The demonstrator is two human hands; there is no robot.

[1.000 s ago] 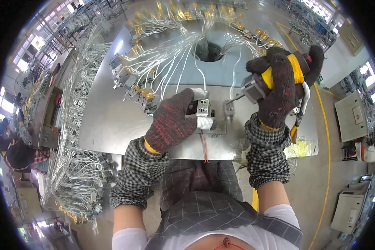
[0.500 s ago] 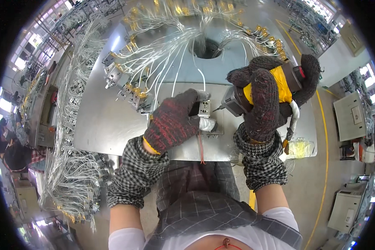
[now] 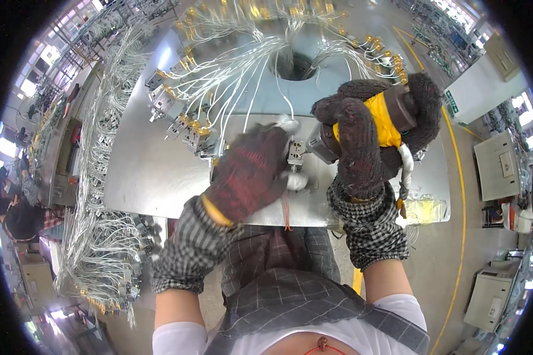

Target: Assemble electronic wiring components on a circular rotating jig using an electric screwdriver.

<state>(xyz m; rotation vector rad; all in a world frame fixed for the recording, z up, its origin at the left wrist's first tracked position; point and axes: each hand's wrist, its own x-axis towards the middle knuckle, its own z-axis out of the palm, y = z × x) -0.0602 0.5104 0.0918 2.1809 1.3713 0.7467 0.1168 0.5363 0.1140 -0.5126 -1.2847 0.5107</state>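
My left hand (image 3: 250,168), in a dark knitted glove with red flecks and white-wrapped fingertips, is closed on a small silver metal block (image 3: 296,152) with holes in its face. The glove is slightly blurred. A white wire runs up from beside the block, and thin red wires (image 3: 287,216) hang below it at the table edge. Wrapped around a dark power screwdriver (image 3: 384,121) with yellow tape is my right hand (image 3: 361,151), in a dark glove. The screwdriver's nose is close against the block's right side; its bit is hidden from sight.
White wires with brass-coloured ends and metal blocks fan out from a round hole (image 3: 302,66) in the metal table (image 3: 142,154). A hanging mass of wired parts (image 3: 103,225) stands at left. A clear packet (image 3: 425,211) lies at the table's right corner. Another person (image 3: 25,216) is far left.
My right hand has brought the screwdriver left, up to the block, and its bit no longer shows. My left hand and the block have shifted slightly to the right.
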